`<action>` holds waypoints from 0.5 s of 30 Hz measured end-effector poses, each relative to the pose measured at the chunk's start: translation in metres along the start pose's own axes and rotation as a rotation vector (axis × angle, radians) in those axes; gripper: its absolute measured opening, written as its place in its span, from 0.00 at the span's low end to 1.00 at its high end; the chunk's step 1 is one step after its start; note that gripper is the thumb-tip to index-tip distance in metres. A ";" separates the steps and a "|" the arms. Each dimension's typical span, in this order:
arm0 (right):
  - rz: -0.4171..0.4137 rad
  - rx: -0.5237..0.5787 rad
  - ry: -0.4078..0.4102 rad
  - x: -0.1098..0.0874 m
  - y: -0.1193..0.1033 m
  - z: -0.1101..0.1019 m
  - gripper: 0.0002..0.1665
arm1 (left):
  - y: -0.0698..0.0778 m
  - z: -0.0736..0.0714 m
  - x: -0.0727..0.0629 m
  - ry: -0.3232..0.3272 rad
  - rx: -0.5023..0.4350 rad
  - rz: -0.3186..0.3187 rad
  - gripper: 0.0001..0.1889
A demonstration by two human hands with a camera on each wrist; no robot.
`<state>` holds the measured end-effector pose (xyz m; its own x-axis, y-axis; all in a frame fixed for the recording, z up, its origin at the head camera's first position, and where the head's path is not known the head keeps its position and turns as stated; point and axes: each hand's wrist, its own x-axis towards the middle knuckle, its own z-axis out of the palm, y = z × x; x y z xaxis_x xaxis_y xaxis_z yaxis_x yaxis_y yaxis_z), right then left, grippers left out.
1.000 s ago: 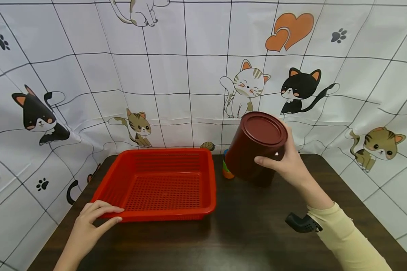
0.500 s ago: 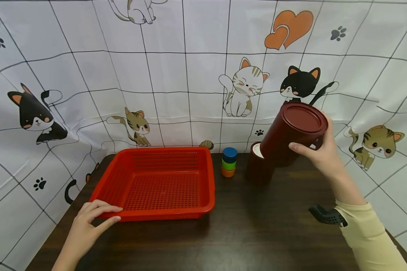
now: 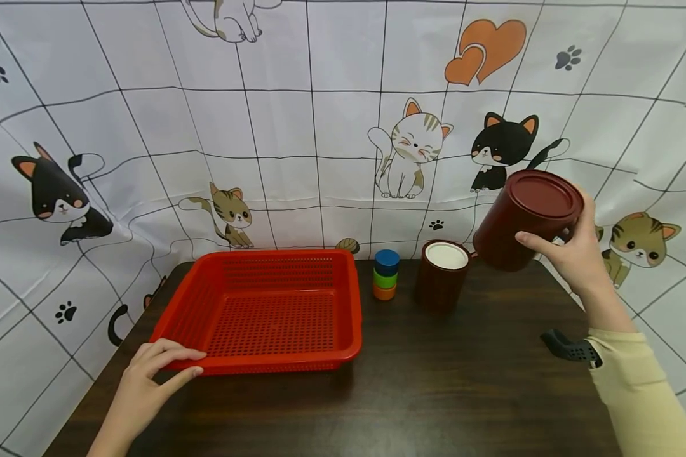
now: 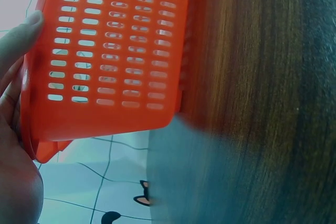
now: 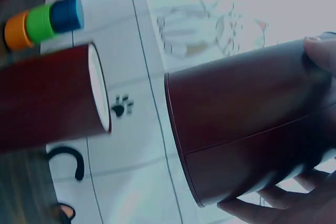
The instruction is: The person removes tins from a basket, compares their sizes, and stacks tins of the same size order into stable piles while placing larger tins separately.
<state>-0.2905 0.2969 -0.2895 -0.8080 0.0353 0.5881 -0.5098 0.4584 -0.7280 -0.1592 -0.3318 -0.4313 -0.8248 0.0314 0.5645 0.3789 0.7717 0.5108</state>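
My right hand (image 3: 580,247) grips a dark red-brown cylindrical canister (image 3: 528,216), thumb on the near side and fingers around the far side. The canister is tilted, its round flat end up, raised above the table's back right. In the right wrist view the canister (image 5: 252,119) points its lower rim toward a standing brown mug (image 3: 441,282) with a white top, a gap between them. At the left, my left hand (image 3: 148,374) pinches the near left rim of a red plastic basket (image 3: 274,363), thumb on the near side and fingers over the rim.
Left of the mug stands a small stack of blue, green and orange round pieces (image 3: 385,275). The dark wooden table (image 3: 411,393) meets a white cat-print cloth (image 3: 343,127) at its back and sides.
The right hand has carried the canister to the right, away from the mug and the coloured stack, uncovering both from view. The left hand stays on the basket's rim.
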 end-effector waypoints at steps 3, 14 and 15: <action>-0.003 -0.026 0.003 0.003 0.008 -0.004 0.59 | 0.000 0.000 0.000 0.001 -0.002 0.001 0.19; 0.109 -0.096 0.026 0.007 0.043 -0.008 0.59 | -0.003 0.000 0.000 -0.001 -0.009 0.003 0.19; 0.117 -0.099 0.027 0.007 0.046 -0.008 0.59 | -0.003 0.000 0.000 0.000 -0.007 0.004 0.19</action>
<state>-0.3176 0.3250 -0.3165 -0.8514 0.1170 0.5112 -0.3798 0.5347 -0.7549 -0.1606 -0.3339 -0.4330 -0.8234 0.0346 0.5664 0.3853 0.7668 0.5133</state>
